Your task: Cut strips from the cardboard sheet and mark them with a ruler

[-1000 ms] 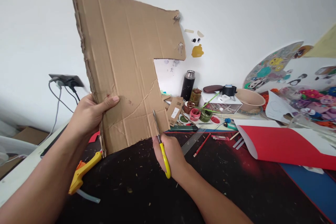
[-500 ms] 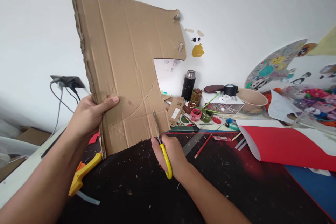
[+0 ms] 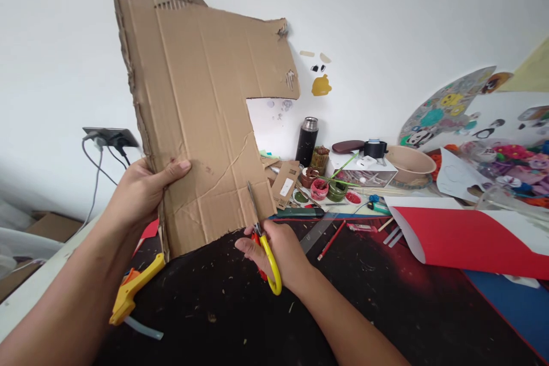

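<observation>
A: Where is the cardboard [image 3: 201, 108]?
B: It is held up in the upper left and centre of the frame, in front of the white wall [image 3: 386, 23]. It is tilted, and a corner notch is missing at its right side. A curved crease runs across its lower part.
A: And what does the left hand [image 3: 141, 189] do?
B: It pinches the cardboard at the lower left edge. The thumb lies flat on the near face; the other fingers are mostly hidden behind.
A: The right hand [image 3: 281, 251]?
B: This one is at the lower centre, and it is wrapped around the scissors [image 3: 274, 277], which have a yellow and a red handle loop. Its thumb is stretched away to the left. One blade lies over the near face, close to the lower right corner of the cardboard; the other blade I cannot see.
A: What is around them?
B: At the lower left, a yellow tool [image 3: 135, 291] is on the dark table top [image 3: 223, 320]. Right of the centre, a red pencil [image 3: 331, 242] lies near a ruler [image 3: 316, 231].
</observation>
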Demonstrator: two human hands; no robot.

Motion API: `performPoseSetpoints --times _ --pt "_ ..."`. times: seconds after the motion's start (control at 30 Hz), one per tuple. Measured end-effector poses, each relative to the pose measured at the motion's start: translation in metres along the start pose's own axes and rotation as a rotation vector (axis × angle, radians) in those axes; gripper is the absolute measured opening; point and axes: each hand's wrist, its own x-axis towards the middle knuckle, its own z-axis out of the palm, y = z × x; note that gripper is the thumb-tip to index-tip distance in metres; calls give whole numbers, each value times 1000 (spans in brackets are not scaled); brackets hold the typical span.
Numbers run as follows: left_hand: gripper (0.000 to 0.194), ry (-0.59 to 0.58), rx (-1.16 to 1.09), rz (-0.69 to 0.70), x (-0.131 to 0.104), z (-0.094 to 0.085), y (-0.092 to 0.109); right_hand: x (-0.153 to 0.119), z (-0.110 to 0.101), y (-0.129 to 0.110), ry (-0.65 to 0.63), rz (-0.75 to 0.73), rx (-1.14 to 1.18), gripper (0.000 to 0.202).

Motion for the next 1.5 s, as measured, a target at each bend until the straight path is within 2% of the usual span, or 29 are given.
performPoseSetpoints --times 0.2,0.37,0.47,0.6,0.8,1.0,1.13,1.3,1.5 --pt "53 -13 22 31 -3 0 1 3 -4 0 -36 10 -111 50" --pt "52 -27 -27 7 -3 1 -2 2 -1 2 17 -5 63 39" --pt "52 -25 -58 -29 -2 2 -3 0 1 1 44 5 103 42" --pt "51 -24 -61 -50 -4 4 -3 -1 0 -2 78 5 12 51" --pt "51 -40 -8 -23 -8 4 1 2 -3 -6 80 -7 -116 42" --pt "52 -19 5 -3 -7 5 -1 1 -5 -10 51 28 -50 40" --pt "53 1 -12 -11 -6 5 -3 1 -3 -7 78 9 -46 39" --pt "55 13 -12 -6 -6 4 -3 3 0 -6 82 19 -158 39" --pt "56 -28 29 -4 -5 1 -5 2 1 -12 73 49 -293 34"
